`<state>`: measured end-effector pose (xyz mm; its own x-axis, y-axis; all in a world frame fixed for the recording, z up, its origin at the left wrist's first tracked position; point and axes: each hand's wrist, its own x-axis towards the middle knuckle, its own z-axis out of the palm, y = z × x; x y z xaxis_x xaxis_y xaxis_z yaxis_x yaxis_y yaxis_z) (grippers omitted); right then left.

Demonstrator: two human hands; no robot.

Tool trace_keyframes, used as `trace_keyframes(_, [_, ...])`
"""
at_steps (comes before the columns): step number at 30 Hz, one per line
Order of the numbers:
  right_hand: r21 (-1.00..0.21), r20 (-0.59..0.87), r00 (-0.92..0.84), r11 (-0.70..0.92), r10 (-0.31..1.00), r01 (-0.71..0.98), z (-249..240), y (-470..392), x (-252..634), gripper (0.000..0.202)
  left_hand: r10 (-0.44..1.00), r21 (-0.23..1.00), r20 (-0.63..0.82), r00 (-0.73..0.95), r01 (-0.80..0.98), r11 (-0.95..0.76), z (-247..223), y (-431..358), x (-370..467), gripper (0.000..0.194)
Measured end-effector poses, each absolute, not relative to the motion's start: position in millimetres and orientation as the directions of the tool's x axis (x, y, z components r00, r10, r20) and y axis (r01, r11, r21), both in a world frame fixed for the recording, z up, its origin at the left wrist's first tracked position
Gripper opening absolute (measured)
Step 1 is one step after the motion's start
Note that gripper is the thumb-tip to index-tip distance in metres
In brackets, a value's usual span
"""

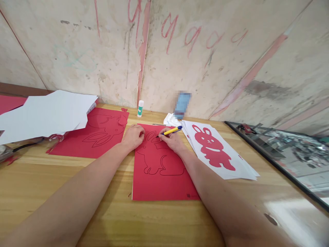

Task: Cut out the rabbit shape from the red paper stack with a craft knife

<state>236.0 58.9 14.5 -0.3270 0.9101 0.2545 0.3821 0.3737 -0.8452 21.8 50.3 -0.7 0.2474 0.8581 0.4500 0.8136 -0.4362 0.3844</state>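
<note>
A red sheet of paper [164,187] with a black rabbit outline lies on the wooden table in front of me. My left hand [133,137] rests on its upper left edge, fingers curled and pressing the paper down. In my right hand [172,140] is a yellow pen with blue ends [172,131], pinched between thumb and fingers. Its dark tip points left and meets the sheet by the rabbit's ears. To the right, a red rabbit cutout [214,149] lies on several white sheets [250,171].
Another red sheet [77,145] with a rabbit outline lies left, partly under white papers [46,113]. A glue stick [140,108] stands near the wall, beside a crumpled tissue [171,119] and a blurred blue object [183,104]. A black-framed panel [272,161] borders the right side.
</note>
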Motion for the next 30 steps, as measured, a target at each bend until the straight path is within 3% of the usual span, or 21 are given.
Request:
trace_keyframes(21, [-0.847, 0.260, -0.314, 0.372, 0.913, 0.381, 14.9, 58.5, 235.0, 0.014, 0.858, 0.391, 0.453, 0.244, 0.810, -0.437, -1.0, 49.5, 22.1, 0.017])
trace_keyframes(30, [-0.895, 0.245, -0.307, 0.337, 0.920, 0.293, 9.0, 62.1, 236.4, 0.015, 0.855, 0.391, 0.457, 0.245, 0.808, -0.441, 0.5, 49.7, 21.8, 0.016])
